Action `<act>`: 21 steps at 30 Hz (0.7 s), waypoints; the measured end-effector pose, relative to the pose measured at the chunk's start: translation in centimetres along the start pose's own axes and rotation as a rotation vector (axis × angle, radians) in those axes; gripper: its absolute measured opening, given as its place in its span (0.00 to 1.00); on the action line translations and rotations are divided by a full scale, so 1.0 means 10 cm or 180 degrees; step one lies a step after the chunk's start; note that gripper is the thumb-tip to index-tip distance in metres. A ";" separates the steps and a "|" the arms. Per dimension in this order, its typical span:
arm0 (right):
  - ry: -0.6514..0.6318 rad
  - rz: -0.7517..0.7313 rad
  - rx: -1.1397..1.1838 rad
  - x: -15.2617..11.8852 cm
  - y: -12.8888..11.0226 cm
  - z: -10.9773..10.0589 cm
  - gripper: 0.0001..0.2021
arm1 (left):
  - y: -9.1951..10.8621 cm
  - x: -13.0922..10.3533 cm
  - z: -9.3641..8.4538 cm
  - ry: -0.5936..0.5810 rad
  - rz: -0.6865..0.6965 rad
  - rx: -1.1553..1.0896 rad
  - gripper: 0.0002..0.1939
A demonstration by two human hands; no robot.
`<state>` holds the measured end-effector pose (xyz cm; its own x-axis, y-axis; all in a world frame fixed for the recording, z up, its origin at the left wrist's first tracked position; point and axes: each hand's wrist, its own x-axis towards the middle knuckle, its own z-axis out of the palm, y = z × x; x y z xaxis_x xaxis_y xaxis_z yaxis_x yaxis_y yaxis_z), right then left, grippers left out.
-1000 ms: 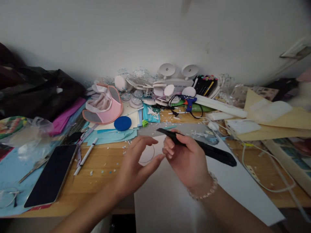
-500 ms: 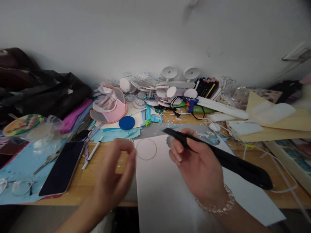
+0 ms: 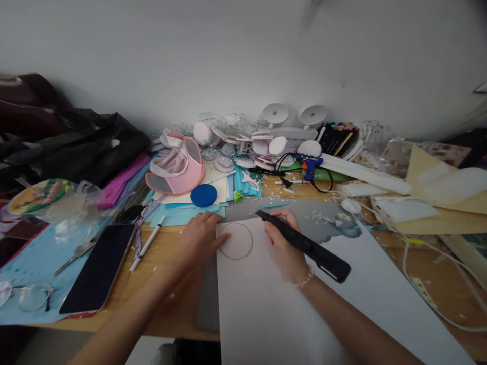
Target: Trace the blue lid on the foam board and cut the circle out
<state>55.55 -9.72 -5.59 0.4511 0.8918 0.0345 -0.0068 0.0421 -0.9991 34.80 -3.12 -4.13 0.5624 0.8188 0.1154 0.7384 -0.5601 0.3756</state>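
Observation:
My right hand (image 3: 284,244) is closed around a black utility knife (image 3: 304,242), its tip pointing up and left over the white sheet of paper (image 3: 258,304). A drawn circle (image 3: 251,243) lies near the sheet's top left corner, left of the knife tip. Beside it, my left hand (image 3: 201,237) rests with fingers stretched out across the paper's left edge, the thumb reaching over the circle's left side. Beneath the paper is a grey cutting mat (image 3: 208,299). Whether the blade is out is too small to tell.
A blue disc (image 3: 204,195), a pink visor cap (image 3: 178,170) and a blue glue gun (image 3: 312,166) lie behind the paper. A phone (image 3: 99,268), a white pen (image 3: 148,243), scissors (image 3: 74,256) and glasses (image 3: 34,296) are at left. A white cable (image 3: 405,274) loops at right.
My left hand has come down from the air onto the paper's edge and its fingers have spread. My right hand has lowered toward the sheet with the utility knife.

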 end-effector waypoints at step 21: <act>-0.0772 -0.0881 -0.0283 0.17 -0.39 0.38 0.04 | 0.14 0.10 0.10 -0.0155 -0.1906 -0.4126 0.19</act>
<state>52.95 -6.61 -1.50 0.2007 0.9333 0.2977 0.1681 0.2666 -0.9491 36.76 -3.23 -4.43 0.3244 0.8666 -0.3792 0.0239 0.3933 0.9191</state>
